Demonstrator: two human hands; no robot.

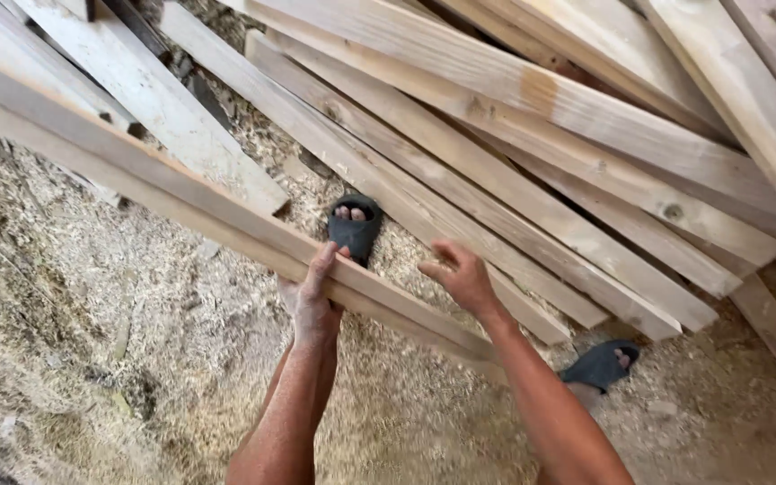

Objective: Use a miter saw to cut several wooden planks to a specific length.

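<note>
Your forearms rise from the bottom edge toward a long wooden plank (226,224) that runs from the upper left down to the lower right. Your left hand (310,301) wraps the plank's near edge, fingers (323,262) curled over its top face. Your right hand (462,277) hovers just beside the same plank, fingers loosely spread, gripping nothing. Behind it, a stack of planks (532,135) slants the same way. Your feet, in a dark sandal (355,229) and a second sandal (600,365), stand on a sawdust-covered floor (92,359). No container shows anywhere among the boards.
</note>
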